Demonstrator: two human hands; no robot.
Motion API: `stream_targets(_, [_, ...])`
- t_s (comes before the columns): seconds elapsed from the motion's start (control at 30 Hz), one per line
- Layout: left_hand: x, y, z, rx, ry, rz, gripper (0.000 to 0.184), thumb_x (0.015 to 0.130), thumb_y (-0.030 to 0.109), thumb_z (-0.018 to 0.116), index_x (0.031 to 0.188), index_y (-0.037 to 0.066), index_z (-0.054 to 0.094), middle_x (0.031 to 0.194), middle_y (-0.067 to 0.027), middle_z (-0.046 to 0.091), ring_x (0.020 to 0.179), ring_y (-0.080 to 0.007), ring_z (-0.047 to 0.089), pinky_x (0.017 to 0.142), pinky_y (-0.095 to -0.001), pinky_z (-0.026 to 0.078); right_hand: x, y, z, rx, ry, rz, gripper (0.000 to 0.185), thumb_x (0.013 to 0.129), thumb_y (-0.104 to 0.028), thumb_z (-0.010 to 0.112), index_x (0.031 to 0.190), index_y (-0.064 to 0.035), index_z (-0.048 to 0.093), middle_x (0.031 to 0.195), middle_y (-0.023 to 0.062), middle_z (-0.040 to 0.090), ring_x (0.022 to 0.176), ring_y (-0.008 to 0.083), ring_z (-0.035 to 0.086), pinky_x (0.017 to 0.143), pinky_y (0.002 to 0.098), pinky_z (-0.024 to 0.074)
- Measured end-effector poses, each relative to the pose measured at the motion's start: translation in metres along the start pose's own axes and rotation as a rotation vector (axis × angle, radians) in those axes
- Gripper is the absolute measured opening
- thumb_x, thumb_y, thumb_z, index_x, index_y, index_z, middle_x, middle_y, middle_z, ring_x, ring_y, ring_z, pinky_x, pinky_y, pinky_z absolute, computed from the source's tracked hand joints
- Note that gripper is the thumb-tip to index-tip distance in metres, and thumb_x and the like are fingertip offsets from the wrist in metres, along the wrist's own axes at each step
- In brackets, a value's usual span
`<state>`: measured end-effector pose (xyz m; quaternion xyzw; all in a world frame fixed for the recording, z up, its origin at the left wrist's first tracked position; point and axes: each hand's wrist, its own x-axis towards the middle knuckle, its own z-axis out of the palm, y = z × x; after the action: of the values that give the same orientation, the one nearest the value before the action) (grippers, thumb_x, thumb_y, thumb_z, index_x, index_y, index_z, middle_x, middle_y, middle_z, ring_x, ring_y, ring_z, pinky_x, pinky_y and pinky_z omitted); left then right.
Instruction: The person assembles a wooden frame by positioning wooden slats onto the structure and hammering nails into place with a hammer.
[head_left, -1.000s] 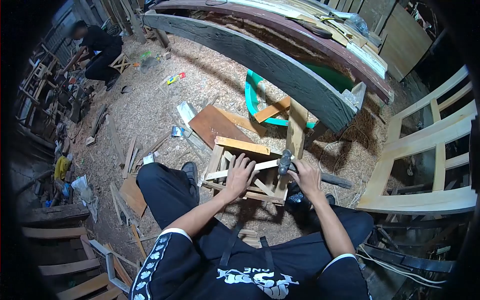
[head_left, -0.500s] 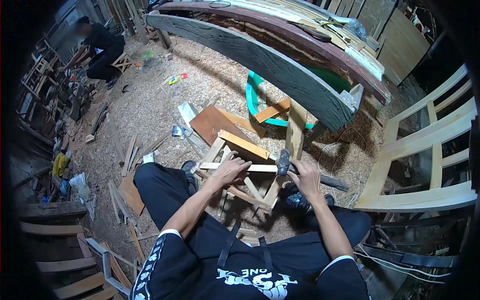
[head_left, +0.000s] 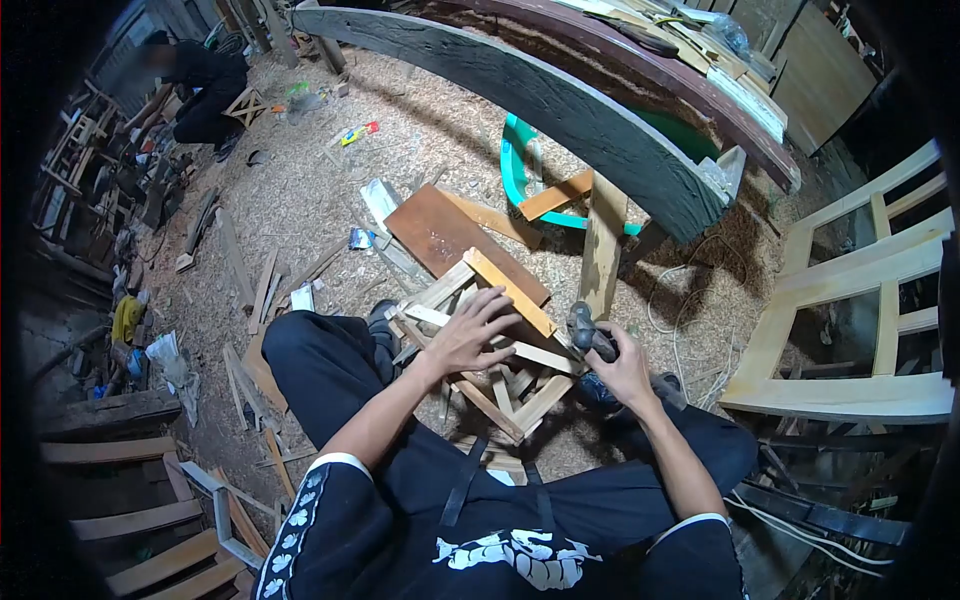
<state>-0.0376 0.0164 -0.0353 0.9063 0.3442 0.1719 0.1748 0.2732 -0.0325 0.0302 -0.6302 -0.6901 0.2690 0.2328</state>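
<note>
Between my knees stands a small wooden stool frame (head_left: 541, 403) with crossed slats, tilted, and an orange-brown board (head_left: 512, 292) along its far upper side. My left hand (head_left: 466, 335) lies over the frame's upper slats, fingers spread, and hides part of them. My right hand (head_left: 626, 370) is wrapped round the handle of a hammer (head_left: 583, 328). The dark metal head is close to the frame's right corner, by the end of the orange-brown board. I cannot tell whether it touches the wood.
A brown board (head_left: 430, 228) lies on the shavings-covered floor beyond the frame. A long dark beam (head_left: 520, 95) crosses ahead, with a green hoop (head_left: 512, 170) beneath it. Slatted wooden panels (head_left: 850, 390) stand at right. Another person (head_left: 210, 90) crouches at far left.
My left hand has spread its fingers and moved slightly up the frame. The frame has turned and shifted a little right. My right hand has moved slightly right and down with the hammer.
</note>
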Motion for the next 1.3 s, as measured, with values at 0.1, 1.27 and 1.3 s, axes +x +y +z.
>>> stream_targets(0.1, [0.017,-0.008,0.003,0.035,0.140,-0.108,0.063,0.102,0.046,0.050,0.153,0.010,0.043,0.161,-0.0166,0.034,0.154,-0.0339,0.023,0.127,-0.0492,0.012,-0.012,0.004,-0.002,0.116,0.018,-0.014,0.037,0.089,-0.023,0.070,0.120,-0.0034,0.066,0.107,0.0176,0.072,0.099,0.0363,0.071,0.085,0.0434,0.0550])
stream_targets(1.27, [0.030,-0.017,0.014,0.290,0.037,-0.184,0.045,0.103,0.029,0.046,0.143,0.010,0.055,0.148,-0.0124,0.051,0.149,-0.0296,0.033,0.126,-0.0524,0.013,0.004,-0.001,0.009,-0.407,-0.067,-1.130,0.037,0.089,-0.032,0.071,0.117,-0.0074,0.069,0.080,0.0014,0.060,0.068,0.0177,0.060,0.062,0.0314,0.0521])
stream_targets(1.3, [0.031,-0.019,0.013,0.292,0.043,-0.181,0.045,0.103,0.029,0.046,0.143,0.009,0.055,0.148,-0.0125,0.051,0.149,-0.0298,0.033,0.126,-0.0525,0.014,0.007,-0.003,0.008,-0.389,-0.051,-1.203,0.035,0.091,-0.033,0.068,0.115,-0.0074,0.069,0.078,0.0012,0.059,0.067,0.0187,0.060,0.062,0.0320,0.0522])
